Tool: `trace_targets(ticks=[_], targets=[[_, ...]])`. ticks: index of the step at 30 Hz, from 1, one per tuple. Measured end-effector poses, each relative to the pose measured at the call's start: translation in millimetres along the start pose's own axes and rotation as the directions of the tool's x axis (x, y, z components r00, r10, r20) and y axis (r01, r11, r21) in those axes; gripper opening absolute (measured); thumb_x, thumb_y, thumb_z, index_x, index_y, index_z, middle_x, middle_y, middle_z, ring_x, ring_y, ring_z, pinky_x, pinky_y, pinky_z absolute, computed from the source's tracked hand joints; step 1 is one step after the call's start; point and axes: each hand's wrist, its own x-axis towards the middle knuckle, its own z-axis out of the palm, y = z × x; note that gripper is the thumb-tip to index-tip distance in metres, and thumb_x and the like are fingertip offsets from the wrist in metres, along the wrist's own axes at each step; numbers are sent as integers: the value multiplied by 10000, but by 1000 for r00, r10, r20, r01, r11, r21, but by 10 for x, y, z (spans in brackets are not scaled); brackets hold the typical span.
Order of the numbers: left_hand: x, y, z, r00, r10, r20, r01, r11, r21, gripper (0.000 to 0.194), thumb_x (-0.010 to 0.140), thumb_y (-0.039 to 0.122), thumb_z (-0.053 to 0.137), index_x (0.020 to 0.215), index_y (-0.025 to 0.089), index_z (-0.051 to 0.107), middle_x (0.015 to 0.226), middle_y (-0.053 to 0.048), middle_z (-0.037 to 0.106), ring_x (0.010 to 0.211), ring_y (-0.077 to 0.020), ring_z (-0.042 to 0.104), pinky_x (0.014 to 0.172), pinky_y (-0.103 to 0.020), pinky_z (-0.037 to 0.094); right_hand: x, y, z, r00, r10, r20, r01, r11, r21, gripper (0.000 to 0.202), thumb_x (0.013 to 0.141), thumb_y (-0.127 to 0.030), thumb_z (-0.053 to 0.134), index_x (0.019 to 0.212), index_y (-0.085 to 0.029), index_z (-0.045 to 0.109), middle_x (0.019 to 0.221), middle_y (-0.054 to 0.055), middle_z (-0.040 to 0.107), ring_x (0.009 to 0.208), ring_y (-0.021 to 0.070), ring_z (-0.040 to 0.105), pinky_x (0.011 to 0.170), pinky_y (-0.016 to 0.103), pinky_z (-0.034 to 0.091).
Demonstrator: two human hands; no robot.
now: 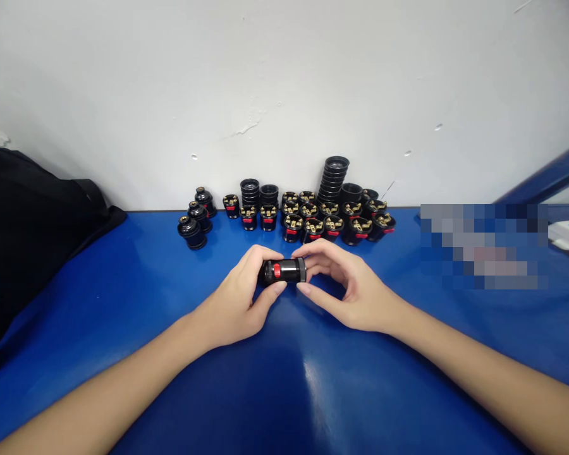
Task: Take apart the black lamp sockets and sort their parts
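Observation:
A black cylindrical socket (290, 270) with a red switch lies sideways between my hands, just above the blue table. My left hand (247, 294) is wrapped round its left end, thumb below and fingers above. At the ribbed ring on its right end is my right hand (348, 287), thumb and fingertips curved round the ring from below and above. Part of the left end is hidden by my left fingers. Behind the hands stand several black socket bodies (313, 229) with brass contacts and red switches.
Three capped black sockets (192, 232) stand at the left of the row. Stacked black rings (332, 180) rise at the back by the white wall (284, 95). Black cloth (33, 234) covers the left side of the blue table (246, 392); a blurred patch is at right.

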Motion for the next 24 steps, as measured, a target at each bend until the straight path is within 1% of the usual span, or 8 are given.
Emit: trace_targets(ticks=[3, 8, 10, 13, 16, 18, 22, 24], targets=[[3, 3, -7, 1000, 1, -9, -1, 1000, 15, 245, 1076, 232, 568, 1310, 228, 495, 1226, -93, 631, 1087, -231, 647, 948, -396, 545, 0, 8, 20, 1000, 3, -26, 0, 996, 85, 400, 961, -273, 767, 1326, -249, 606, 1307, 113, 670, 1173, 251, 726, 1000, 428, 660], [2, 5, -2, 999, 41, -1, -41, 999, 18, 259, 1066, 226, 589, 1309, 230, 500, 1246, -99, 628, 1130, -241, 641, 987, -410, 541, 17, 6, 17, 996, 81, -37, -77, 992, 98, 237, 1024, -365, 707, 1224, -241, 678, 1086, 77, 752, 931, 210, 775, 893, 413, 699], [-2, 5, -1, 1000, 21, -11, -21, 1000, 16, 253, 1069, 232, 585, 1308, 230, 500, 1240, -98, 631, 1117, -241, 646, 974, -408, 544, 20, 15, 19, 998, -3, -59, 9, 995, 97, 221, 996, -332, 747, 1195, -248, 704, 1162, 89, 732, 1079, 240, 760, 972, 441, 685], [-10, 9, -5, 1000, -3, -23, 3, 1000, 14, 249, 1072, 235, 580, 1308, 227, 502, 1237, -95, 636, 1104, -235, 653, 959, -396, 544, 23, 24, 25, 995, -55, -82, 64, 991, 115, 414, 907, -310, 851, 1283, -266, 683, 1354, 108, 683, 1286, 284, 698, 1087, 489, 639], [-15, 11, -9, 1000, 7, -18, -7, 1000, 14, 252, 1071, 234, 585, 1309, 225, 504, 1243, -90, 637, 1112, -228, 651, 969, -383, 539, 27, 26, 31, 994, 101, -43, -95, 987, 132, 334, 976, -372, 776, 1271, -250, 676, 1189, 92, 773, 1063, 246, 793, 994, 459, 686], [-12, 8, -10, 1000, 10, -18, -9, 1000, 15, 255, 1071, 228, 582, 1313, 224, 503, 1243, -86, 636, 1117, -223, 650, 977, -376, 535, 30, 26, 35, 989, 146, -31, -140, 979, 147, 240, 1025, -379, 708, 1216, -234, 695, 1073, 77, 794, 928, 219, 810, 931, 430, 706], [-4, 5, -12, 999, -7, -34, 7, 1000, 20, 255, 1070, 225, 579, 1315, 225, 507, 1222, -79, 639, 1085, -218, 654, 957, -373, 540, 30, 10, 48, 996, 16, -86, 1, 981, 196, 337, 943, -286, 809, 1256, -230, 698, 1250, 97, 743, 1180, 252, 760, 1068, 459, 657], [-4, 8, -14, 999, -6, -37, 6, 1000, 19, 260, 1068, 224, 582, 1317, 224, 507, 1224, -82, 641, 1084, -222, 655, 955, -379, 542, 27, 0, 53, 996, 23, -83, -6, 980, 197, 398, 933, -282, 821, 1302, -235, 679, 1313, 106, 729, 1242, 261, 736, 1094, 472, 642]])
